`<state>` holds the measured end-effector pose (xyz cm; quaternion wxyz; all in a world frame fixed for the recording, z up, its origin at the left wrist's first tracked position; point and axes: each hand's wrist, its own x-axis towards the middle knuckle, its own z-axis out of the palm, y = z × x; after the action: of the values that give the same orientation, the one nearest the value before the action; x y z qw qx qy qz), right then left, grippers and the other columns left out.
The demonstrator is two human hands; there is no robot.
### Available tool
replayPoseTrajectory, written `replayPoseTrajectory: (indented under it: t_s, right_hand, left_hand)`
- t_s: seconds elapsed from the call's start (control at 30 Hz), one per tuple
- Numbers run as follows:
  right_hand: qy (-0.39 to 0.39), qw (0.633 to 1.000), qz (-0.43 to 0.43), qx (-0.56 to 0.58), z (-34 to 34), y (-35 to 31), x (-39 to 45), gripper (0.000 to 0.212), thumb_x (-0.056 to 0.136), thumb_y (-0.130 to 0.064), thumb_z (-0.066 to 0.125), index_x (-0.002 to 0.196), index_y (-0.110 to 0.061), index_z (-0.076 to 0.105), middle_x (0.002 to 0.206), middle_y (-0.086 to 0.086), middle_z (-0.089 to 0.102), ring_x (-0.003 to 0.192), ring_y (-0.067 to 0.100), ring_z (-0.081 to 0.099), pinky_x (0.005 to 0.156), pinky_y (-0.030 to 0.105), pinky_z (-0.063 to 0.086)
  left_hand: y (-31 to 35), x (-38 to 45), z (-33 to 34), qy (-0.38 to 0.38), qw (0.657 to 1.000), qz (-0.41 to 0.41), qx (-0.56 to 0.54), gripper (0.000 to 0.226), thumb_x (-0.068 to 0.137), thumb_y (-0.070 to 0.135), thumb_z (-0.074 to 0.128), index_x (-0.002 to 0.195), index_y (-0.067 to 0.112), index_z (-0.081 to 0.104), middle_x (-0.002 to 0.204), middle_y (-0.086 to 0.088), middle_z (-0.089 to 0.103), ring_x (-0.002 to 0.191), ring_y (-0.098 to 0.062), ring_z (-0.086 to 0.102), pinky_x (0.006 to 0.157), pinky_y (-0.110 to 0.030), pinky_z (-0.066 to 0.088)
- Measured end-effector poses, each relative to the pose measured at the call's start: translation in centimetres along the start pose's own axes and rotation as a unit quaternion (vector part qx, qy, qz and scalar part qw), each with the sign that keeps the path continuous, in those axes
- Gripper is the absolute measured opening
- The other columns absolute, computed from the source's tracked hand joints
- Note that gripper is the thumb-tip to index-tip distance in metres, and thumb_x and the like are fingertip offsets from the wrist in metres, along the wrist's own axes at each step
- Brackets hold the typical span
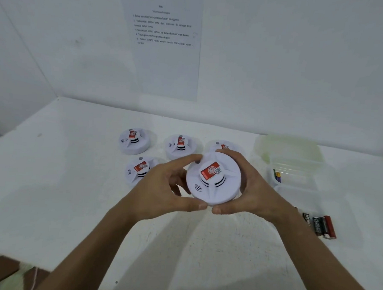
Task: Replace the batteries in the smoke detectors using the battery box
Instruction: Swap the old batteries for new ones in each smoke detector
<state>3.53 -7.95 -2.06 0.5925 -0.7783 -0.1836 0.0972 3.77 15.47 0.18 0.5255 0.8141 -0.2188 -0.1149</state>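
A round white smoke detector (215, 181) with a red label is held above the white table, tilted toward me. My left hand (161, 187) grips its left rim with thumb below and fingers on top. Around the right rim curls my right hand (250, 188). Several more white detectors sit behind: one at the back left (134, 140), one at the back middle (180, 145), one partly hidden behind my right fingers (221, 145), and one nearer on the left (138, 169). A clear plastic battery box (295, 172) stands at the right with a few batteries (277, 176) inside.
Loose black and red batteries (320, 226) lie on the table (62, 182) near my right wrist. The box's clear lid (285, 147) rests behind the box. A printed instruction sheet (164, 43) hangs on the white wall. The table's front left edge is close to my left forearm.
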Motion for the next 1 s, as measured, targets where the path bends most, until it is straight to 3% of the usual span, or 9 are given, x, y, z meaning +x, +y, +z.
replayPoseTrajectory:
  t_s: [0.1, 0.33, 0.53, 0.83, 0.93, 1.0]
  right_hand:
    - [0.018, 1.000, 0.004, -0.015, 0.1, 0.1, 0.0, 0.104, 0.054, -0.019, 0.096, 0.143, -0.031, 0.043, 0.142, -0.006, 0.053, 0.132, 0.018, 0.052, 0.104, 0.051, 0.050]
    - [0.041, 0.998, -0.012, -0.040, 0.5, 0.1, 0.0, 0.100, 0.048, -0.035, 0.095, 0.134, -0.049, 0.048, 0.140, -0.012, 0.052, 0.129, 0.015, 0.054, 0.100, 0.052, 0.052]
    - [0.044, 0.998, -0.012, -0.034, 0.7, 0.2, 0.2, 0.100, 0.047, -0.034, 0.095, 0.133, -0.050, 0.048, 0.139, -0.014, 0.050, 0.129, 0.016, 0.053, 0.100, 0.052, 0.052]
    - [0.042, 0.998, 0.008, -0.042, 1.0, 0.9, 0.1, 0.104, 0.048, -0.036, 0.095, 0.138, -0.045, 0.044, 0.141, -0.013, 0.046, 0.128, 0.016, 0.052, 0.096, 0.048, 0.055]
    - [0.041, 0.998, 0.013, -0.042, 1.1, 1.0, 0.0, 0.103, 0.048, -0.036, 0.095, 0.136, -0.048, 0.044, 0.140, -0.014, 0.045, 0.127, 0.013, 0.052, 0.094, 0.046, 0.056]
    - [0.041, 0.998, 0.018, -0.044, 1.2, 1.1, 0.0, 0.103, 0.048, -0.034, 0.096, 0.136, -0.047, 0.044, 0.140, -0.016, 0.045, 0.126, 0.010, 0.051, 0.093, 0.044, 0.057]
  left_hand:
    - [0.0, 0.0, -0.3, 0.013, 1.000, 0.002, 0.026, 0.082, 0.061, 0.039, 0.089, 0.133, 0.042, 0.051, 0.095, 0.010, 0.072, 0.073, -0.013, 0.064, 0.070, -0.029, 0.058]
    - [-0.3, 0.2, -0.8, 0.024, 0.999, 0.005, 0.032, 0.077, 0.056, 0.040, 0.090, 0.126, 0.039, 0.059, 0.087, -0.002, 0.073, 0.070, -0.025, 0.060, 0.069, -0.036, 0.058]
    - [-0.7, 0.2, -0.8, 0.033, 0.999, 0.014, 0.029, 0.075, 0.059, 0.042, 0.089, 0.128, 0.028, 0.063, 0.089, 0.000, 0.073, 0.070, -0.022, 0.060, 0.066, -0.028, 0.057]
    - [-0.9, 0.1, -0.7, 0.038, 0.999, 0.006, 0.038, 0.070, 0.059, 0.031, 0.090, 0.124, 0.029, 0.063, 0.084, 0.013, 0.071, 0.066, -0.014, 0.060, 0.063, -0.015, 0.051]
    - [-1.1, 0.0, -0.7, 0.034, 0.999, -0.002, 0.032, 0.070, 0.059, 0.030, 0.091, 0.123, 0.032, 0.063, 0.083, 0.012, 0.072, 0.064, -0.009, 0.058, 0.064, -0.016, 0.052]
    - [-1.4, 0.0, -0.6, 0.029, 0.999, -0.011, 0.027, 0.071, 0.059, 0.032, 0.090, 0.123, 0.036, 0.061, 0.085, 0.009, 0.073, 0.067, -0.015, 0.060, 0.066, -0.021, 0.056]
